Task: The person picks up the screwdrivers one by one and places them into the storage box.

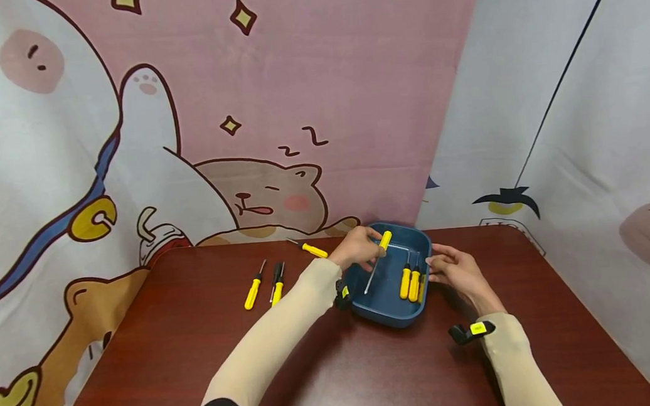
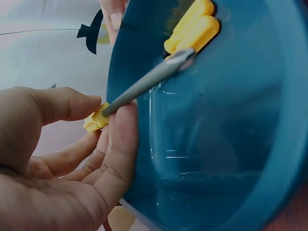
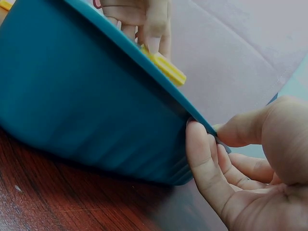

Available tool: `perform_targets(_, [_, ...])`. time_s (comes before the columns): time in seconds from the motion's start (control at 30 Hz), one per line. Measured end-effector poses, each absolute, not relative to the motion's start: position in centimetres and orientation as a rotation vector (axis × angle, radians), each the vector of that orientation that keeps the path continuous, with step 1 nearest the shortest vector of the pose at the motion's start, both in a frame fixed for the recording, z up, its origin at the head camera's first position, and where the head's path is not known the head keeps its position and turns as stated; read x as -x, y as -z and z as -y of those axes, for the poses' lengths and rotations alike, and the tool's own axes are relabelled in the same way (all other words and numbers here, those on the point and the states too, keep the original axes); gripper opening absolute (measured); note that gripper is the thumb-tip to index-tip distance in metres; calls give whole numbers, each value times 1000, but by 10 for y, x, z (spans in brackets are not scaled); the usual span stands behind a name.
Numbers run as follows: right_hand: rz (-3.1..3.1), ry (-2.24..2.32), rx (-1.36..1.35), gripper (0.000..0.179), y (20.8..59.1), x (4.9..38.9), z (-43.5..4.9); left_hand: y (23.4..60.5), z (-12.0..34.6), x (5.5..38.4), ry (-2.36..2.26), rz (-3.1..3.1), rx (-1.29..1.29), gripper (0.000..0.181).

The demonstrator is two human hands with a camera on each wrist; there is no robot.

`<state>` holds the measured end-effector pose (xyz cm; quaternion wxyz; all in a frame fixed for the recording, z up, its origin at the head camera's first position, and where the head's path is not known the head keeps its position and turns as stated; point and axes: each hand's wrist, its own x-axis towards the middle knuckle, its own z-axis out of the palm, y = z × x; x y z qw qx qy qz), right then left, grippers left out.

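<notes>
Here on my feed, the yellow-handled screwdriver (image 1: 385, 241) hangs over the inside of the blue bin (image 1: 391, 315), shaft slanting down and toward the left; whether its tip touches the floor, I can't tell. The left grip (image 1: 356, 249) has it: thumb and fingers pinching the handle close to the shaft. Under it, two more screwdrivers (image 1: 414, 286) lie side by side in the bin's right half, and a yellow strip by the wall may be another, or just a reflection.

So I'd call this partway: some in, some out. Outside, left of the bin on the tabletop (image 1: 405, 373), I count a lone yellow one (image 1: 253, 293), a yellow one (image 1: 278, 292) with a dark-handled one (image 1: 276, 272) right beside it, and one by the far edge (image 1: 314, 250).

Poses now: the left arm stretches forward and rightward, its wrist near the bin's left rim. Across from it, the right grip (image 1: 456, 275) pinches the right rim, fingers against the outer wall.
</notes>
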<state>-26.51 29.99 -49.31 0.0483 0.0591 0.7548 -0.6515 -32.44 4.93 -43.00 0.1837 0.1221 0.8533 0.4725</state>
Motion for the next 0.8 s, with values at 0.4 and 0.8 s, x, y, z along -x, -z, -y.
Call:
perform_targets(0.4, [-2314, 1972, -184, 63, 494, 265, -300, 432, -67, 331, -1309, -2374, -279, 44])
perform_targets(0.8, [-2316, 1971, -189, 63, 494, 265, -299, 440, -79, 334, -1301, -2339, -265, 39])
